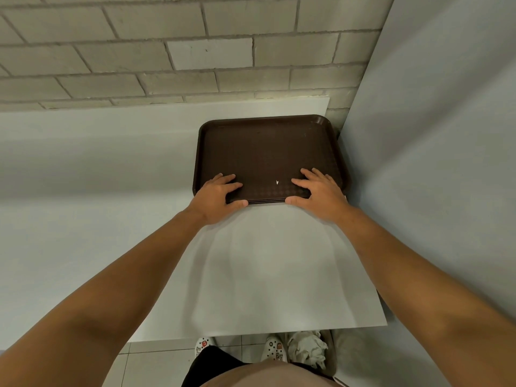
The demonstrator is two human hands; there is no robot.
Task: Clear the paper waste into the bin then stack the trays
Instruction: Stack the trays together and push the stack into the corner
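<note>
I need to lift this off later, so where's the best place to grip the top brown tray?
Probably the near long rim of the top brown tray, from the front, as the left hand and right hand hold it now. The side panel crowds the right edge; the brick wall is behind.

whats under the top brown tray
Under the dark brown plastic tray, edges of more stacked trays show at its near rim, on the white table. Their faces are covered; count unclear.
</note>
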